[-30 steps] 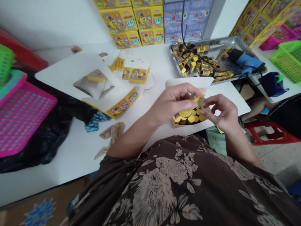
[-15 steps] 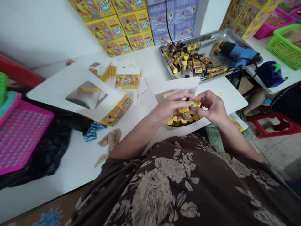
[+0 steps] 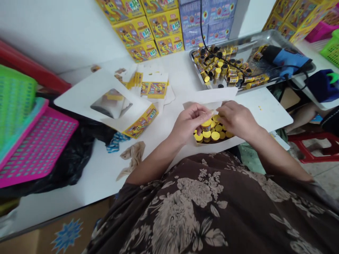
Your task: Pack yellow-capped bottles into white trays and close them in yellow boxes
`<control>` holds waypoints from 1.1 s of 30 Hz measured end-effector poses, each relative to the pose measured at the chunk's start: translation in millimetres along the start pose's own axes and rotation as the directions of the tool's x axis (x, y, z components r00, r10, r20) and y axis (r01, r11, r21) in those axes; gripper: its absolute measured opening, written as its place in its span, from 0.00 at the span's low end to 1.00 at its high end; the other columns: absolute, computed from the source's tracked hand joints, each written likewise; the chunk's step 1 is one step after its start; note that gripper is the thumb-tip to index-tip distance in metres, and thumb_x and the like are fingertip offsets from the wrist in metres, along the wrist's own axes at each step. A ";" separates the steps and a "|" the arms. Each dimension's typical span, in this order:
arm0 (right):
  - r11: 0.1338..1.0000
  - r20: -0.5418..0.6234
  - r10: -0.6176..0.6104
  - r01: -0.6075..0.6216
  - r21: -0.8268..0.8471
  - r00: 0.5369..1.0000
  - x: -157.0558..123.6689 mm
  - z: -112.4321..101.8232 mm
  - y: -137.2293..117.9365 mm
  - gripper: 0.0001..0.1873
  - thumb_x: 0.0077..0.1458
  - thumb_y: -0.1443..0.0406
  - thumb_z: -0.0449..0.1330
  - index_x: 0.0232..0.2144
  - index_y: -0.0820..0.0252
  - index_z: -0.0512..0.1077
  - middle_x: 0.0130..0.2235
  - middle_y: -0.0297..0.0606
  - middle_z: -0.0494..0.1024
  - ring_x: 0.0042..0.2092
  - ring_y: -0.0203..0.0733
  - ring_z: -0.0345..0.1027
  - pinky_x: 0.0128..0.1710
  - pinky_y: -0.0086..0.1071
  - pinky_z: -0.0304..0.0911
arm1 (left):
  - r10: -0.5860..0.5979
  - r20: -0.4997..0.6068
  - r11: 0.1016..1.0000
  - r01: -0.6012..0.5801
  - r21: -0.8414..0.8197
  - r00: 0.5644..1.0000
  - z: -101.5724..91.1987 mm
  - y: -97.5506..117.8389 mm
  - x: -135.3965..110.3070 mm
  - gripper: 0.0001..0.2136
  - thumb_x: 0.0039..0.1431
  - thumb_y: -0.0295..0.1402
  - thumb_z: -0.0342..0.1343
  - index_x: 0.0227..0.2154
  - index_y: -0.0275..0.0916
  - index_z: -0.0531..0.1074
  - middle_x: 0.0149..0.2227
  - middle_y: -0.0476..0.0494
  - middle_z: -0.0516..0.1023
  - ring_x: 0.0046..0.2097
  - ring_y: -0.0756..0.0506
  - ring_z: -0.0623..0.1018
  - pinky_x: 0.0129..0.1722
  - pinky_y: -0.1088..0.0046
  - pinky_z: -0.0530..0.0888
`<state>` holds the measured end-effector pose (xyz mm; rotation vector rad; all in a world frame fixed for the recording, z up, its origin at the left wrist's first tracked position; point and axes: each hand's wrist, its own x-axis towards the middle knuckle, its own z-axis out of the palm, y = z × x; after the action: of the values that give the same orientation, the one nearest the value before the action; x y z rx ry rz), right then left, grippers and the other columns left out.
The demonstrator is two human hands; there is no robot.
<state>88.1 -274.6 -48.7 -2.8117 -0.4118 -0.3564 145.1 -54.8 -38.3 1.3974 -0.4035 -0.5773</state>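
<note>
Small cylindrical bottles with yellow caps point(image 3: 215, 135) stand upright and close together inside an open white box point(image 3: 217, 94) in front of me. My left hand point(image 3: 191, 120) is at the left side of the box, its fingers closed around one yellow-capped bottle point(image 3: 206, 124) held above the others. My right hand point(image 3: 236, 118) reaches over the right rear of the box, fingers curled together and pointing down among the caps. Whatever those fingers hold is hidden behind the hand.
A metal tray point(image 3: 194, 65) behind the box holds many loose bottles and a blue heat gun point(image 3: 287, 60). An unfolded carton point(image 3: 79, 88) and crumpled brown paper point(image 3: 135, 155) lie left. Stacked yellow boxes point(image 3: 143, 51) line the wall; a pink basket point(image 3: 50, 148) stands far left.
My right hand has lowered a bottle towards the rear of the box and turned fingers-down. My left hand still holds its bottle. The view has shifted left.
</note>
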 end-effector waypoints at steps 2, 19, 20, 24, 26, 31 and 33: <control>0.981 -0.044 0.025 -0.016 0.196 0.999 -4.6 -11.2 -1.4 0.15 0.68 0.62 0.56 0.49 0.56 0.81 0.48 0.48 0.83 0.49 0.54 0.76 0.47 0.46 0.71 | 0.003 -0.019 1.000 -0.003 0.022 1.000 7.7 -2.0 3.8 0.18 0.62 0.47 0.73 0.38 0.43 0.72 0.30 0.52 0.76 0.26 0.52 0.74 0.19 0.78 0.66; 0.994 0.196 -0.051 0.069 -0.084 0.979 -18.2 0.1 0.4 0.06 0.57 0.70 0.64 0.39 0.60 0.78 0.39 0.50 0.82 0.46 0.55 0.73 0.40 0.40 0.62 | 0.328 0.461 0.255 -0.547 0.797 0.825 5.6 -21.3 10.8 0.15 0.77 0.39 0.54 0.34 0.39 0.78 0.41 0.38 0.83 0.47 0.38 0.77 0.50 0.57 0.73; 0.990 0.195 -0.064 0.086 -0.109 0.979 -16.4 3.3 -0.1 0.05 0.58 0.70 0.64 0.38 0.60 0.78 0.39 0.50 0.82 0.46 0.56 0.72 0.39 0.41 0.61 | 0.284 0.511 0.179 -0.569 0.803 0.811 4.9 -24.2 9.7 0.15 0.76 0.40 0.55 0.36 0.38 0.80 0.43 0.36 0.83 0.49 0.37 0.77 0.50 0.56 0.73; 0.997 0.115 -0.080 0.082 -0.015 0.990 -20.3 5.2 0.0 0.06 0.59 0.67 0.67 0.40 0.59 0.79 0.44 0.50 0.83 0.49 0.57 0.73 0.42 0.43 0.66 | 0.203 0.578 0.037 -0.596 0.802 0.790 0.5 -30.7 0.7 0.15 0.75 0.42 0.59 0.36 0.37 0.82 0.44 0.35 0.85 0.51 0.34 0.77 0.47 0.56 0.72; 0.985 0.004 -0.077 0.076 0.155 0.997 -25.8 0.1 5.7 0.06 0.63 0.64 0.66 0.42 0.56 0.79 0.45 0.47 0.84 0.49 0.55 0.75 0.46 0.46 0.71 | 0.228 0.571 0.017 -0.589 0.808 0.789 -3.4 -30.0 -4.6 0.14 0.74 0.42 0.61 0.36 0.38 0.82 0.44 0.36 0.85 0.51 0.35 0.78 0.47 0.56 0.72; 0.933 -0.342 0.305 -0.206 0.296 0.889 -5.7 -7.0 71.9 0.09 0.66 0.58 0.62 0.36 0.53 0.79 0.39 0.43 0.83 0.42 0.52 0.77 0.42 0.45 0.73 | 0.414 0.538 0.070 -0.615 0.785 0.734 -15.6 -23.5 -11.1 0.11 0.71 0.42 0.65 0.40 0.39 0.81 0.44 0.37 0.85 0.50 0.37 0.81 0.48 0.57 0.77; 0.904 -0.326 0.422 -0.365 0.221 0.846 22.0 -2.2 113.2 0.08 0.64 0.61 0.62 0.33 0.55 0.79 0.38 0.44 0.82 0.42 0.53 0.78 0.44 0.45 0.73 | 0.528 0.499 0.131 -0.646 0.752 0.688 -21.0 -19.6 -11.4 0.08 0.72 0.40 0.64 0.40 0.41 0.81 0.43 0.40 0.86 0.46 0.40 0.83 0.47 0.59 0.79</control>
<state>143.3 -374.3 -67.0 -2.5138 0.2163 -0.7051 145.6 -32.6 -59.9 2.0354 -1.4950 0.3839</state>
